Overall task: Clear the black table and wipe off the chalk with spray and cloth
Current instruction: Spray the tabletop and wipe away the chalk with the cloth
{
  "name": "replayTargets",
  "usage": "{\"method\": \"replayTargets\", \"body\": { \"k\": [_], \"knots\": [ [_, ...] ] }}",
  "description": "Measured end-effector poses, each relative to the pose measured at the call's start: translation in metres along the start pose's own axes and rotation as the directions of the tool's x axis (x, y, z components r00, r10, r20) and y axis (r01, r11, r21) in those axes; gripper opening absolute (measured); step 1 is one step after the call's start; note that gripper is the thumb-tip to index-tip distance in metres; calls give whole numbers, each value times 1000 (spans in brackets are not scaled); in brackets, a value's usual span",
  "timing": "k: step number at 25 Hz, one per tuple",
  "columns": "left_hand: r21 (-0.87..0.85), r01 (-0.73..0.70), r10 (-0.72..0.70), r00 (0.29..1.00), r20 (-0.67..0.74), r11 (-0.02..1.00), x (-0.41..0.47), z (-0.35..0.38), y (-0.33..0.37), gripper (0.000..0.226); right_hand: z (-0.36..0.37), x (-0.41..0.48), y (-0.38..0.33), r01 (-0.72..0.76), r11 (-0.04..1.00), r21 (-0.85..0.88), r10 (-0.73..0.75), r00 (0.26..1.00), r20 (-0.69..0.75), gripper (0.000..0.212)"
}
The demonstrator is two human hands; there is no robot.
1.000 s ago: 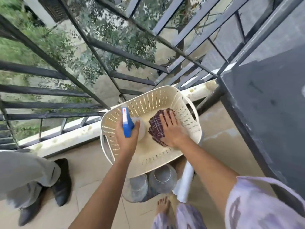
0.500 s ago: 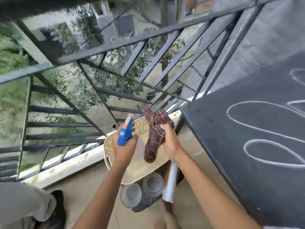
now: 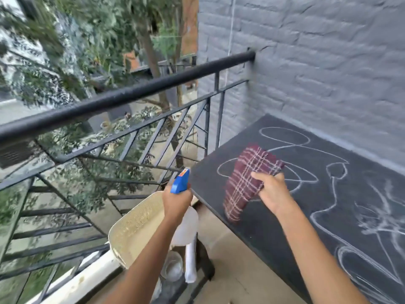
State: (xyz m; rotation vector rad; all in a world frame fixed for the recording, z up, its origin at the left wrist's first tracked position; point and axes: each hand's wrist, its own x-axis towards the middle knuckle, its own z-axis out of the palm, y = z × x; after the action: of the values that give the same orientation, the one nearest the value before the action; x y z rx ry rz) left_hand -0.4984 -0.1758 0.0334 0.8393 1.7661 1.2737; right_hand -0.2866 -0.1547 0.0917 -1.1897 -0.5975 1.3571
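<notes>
Head view: left hand [image 3: 178,199] grips sprayer [image 3: 180,181]; right hand [image 3: 271,189] fingers [image 3: 257,176] pinch cloth [image 3: 247,181], hanging over chalked table [image 3: 306,216].

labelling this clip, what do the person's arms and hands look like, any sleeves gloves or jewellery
Both arms are bare from the bottom edge of the frame up to the wrists, with no sleeve in view. The left hand and the right hand are bare too: no gloves, and no watch, bracelet or ring that shows. The picture is slightly blurred, so a thin ring could be missed.
</notes>
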Motion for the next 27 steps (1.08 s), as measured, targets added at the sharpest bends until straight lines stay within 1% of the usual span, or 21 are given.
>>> {"method": "replayTargets", "body": {
  "k": [1,2,3,4,5,7,9,13,17,21,24,27],
  "knots": [
    [30,10,-11,1000,20,999,-4,7,2,8,-13,-1,-9,60,979,-195,-76,994,-78,22],
    [59,29,-30,999,17,998,-6,11,0,8,-21,-2,-16,92,921,-379,-145,983,-114,20],
    [85,54,-55,998,6,995,-7,15,-1,9,-29,-2,-21,108,842,-528,-201,972,-121,18],
    [109,78,-78,997,-6,991,-8,22,1,10,-38,-2,-27,120,774,-622,-239,965,-111,19],
    [126,99,-97,995,-21,987,-7,27,1,12,-47,0,-30,130,734,-667,-256,962,-95,21],
    [151,114,-109,993,-45,982,-5,37,2,13,-60,6,-36,157,710,-687,-281,957,-72,28],
    [198,126,-118,992,-54,972,-4,49,-1,12,-74,15,-39,162,730,-664,-284,955,-79,31],
    [317,174,-159,985,-71,932,-2,62,-11,3,-87,36,-46,107,799,-592,-230,963,-137,26],
    [352,179,-179,983,-32,919,3,70,-10,2,-89,51,-58,148,813,-564,-248,963,-105,26],
    [364,138,-152,988,10,921,6,99,12,6,-102,61,-71,199,803,-562,-283,957,-65,31],
    [368,84,-119,990,75,926,8,134,32,10,-112,68,-81,190,821,-538,-283,954,-95,30],
    [370,42,-87,991,106,928,12,171,46,19,-125,73,-91,189,829,-526,-299,945,-133,30]
  ]
}}
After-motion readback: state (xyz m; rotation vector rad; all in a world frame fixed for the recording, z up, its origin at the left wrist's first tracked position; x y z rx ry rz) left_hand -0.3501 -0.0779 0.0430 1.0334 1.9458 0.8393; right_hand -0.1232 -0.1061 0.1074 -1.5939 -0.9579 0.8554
